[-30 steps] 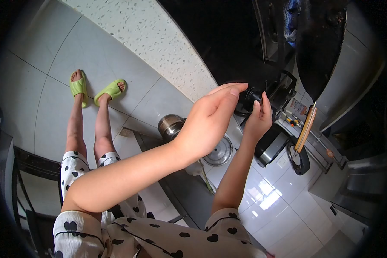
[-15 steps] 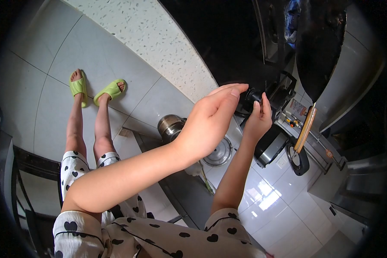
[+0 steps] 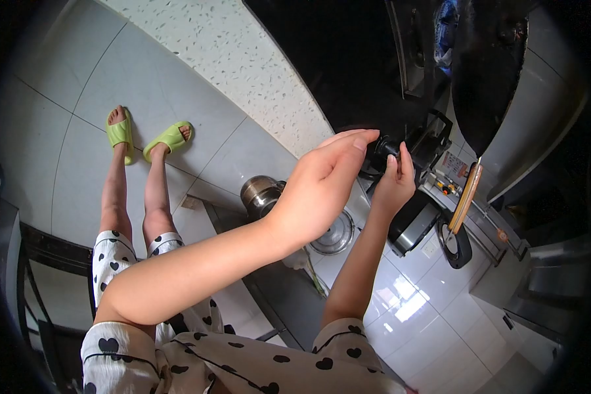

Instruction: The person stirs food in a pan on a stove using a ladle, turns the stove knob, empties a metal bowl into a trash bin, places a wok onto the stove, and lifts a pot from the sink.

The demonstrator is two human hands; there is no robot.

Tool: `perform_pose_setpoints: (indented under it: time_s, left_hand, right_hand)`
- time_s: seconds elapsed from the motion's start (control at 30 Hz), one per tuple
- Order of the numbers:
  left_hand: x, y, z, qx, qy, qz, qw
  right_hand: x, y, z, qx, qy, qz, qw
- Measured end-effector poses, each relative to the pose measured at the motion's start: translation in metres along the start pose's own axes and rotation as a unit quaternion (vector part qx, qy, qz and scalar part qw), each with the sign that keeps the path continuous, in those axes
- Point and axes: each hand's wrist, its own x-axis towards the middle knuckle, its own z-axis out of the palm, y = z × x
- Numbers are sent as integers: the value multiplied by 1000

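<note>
My left hand (image 3: 325,180) is raised over the middle of the view, close to the camera, its thumb lying along a straight forefinger. Its other fingers are hidden behind it, and nothing shows in its grasp. My right hand (image 3: 395,185) is held up farther off, fingers pointing upward and thumb a little apart, with no object visible in it. The two hands face each other with a gap between the fingertips. Through that gap a dark round part (image 3: 389,146) shows behind them, on or near the black surface (image 3: 354,85).
A metal kettle (image 3: 259,194) and a round metal lid (image 3: 335,233) stand below my left hand. To the right are a black pot (image 3: 414,226) and a dark wok (image 3: 489,85) with a wooden handle (image 3: 467,197). A speckled white counter edge (image 3: 230,59) runs diagonally above the tiled floor (image 3: 46,111).
</note>
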Motion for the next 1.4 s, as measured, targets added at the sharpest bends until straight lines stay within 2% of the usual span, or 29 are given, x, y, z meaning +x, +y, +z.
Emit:
perform_pose_setpoints:
  time_s: [1.4]
  left_hand:
    - [0,0,-3,1,-2,-5,1000]
  right_hand:
    - [-1,-1,2,-12,8,-5,1000]
